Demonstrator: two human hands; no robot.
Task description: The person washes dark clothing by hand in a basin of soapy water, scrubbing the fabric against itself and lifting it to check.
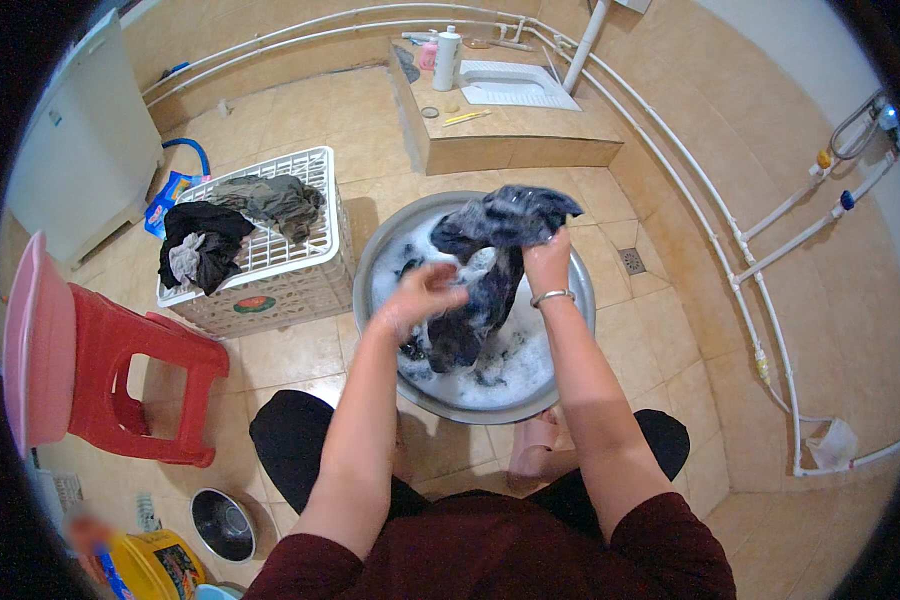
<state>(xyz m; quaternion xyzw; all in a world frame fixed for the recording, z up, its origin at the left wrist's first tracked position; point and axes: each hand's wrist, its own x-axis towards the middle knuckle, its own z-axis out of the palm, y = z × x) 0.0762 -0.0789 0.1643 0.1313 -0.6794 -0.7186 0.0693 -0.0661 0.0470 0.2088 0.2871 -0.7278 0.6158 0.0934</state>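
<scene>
A wide grey metal basin [377,375] full of white suds stands on the floor between my knees. My right hand [547,264], with a bracelet at the wrist, is closed on a dark blue wet garment [510,216] and holds part of it above the basin's right side. The rest of the cloth hangs down into the foam. My left hand [425,298] is over the suds at the left of the garment, its fingers apart and slightly blurred. Whether its fingertips touch the cloth I cannot tell.
To the left, a white plastic crate [300,278] bears dark clothes [208,240] and a grey-green garment [275,203]. A red stool [150,380] with a pink basin [45,340] stands nearer. A squat toilet [515,85] and a white bottle [448,60] occupy the raised step behind.
</scene>
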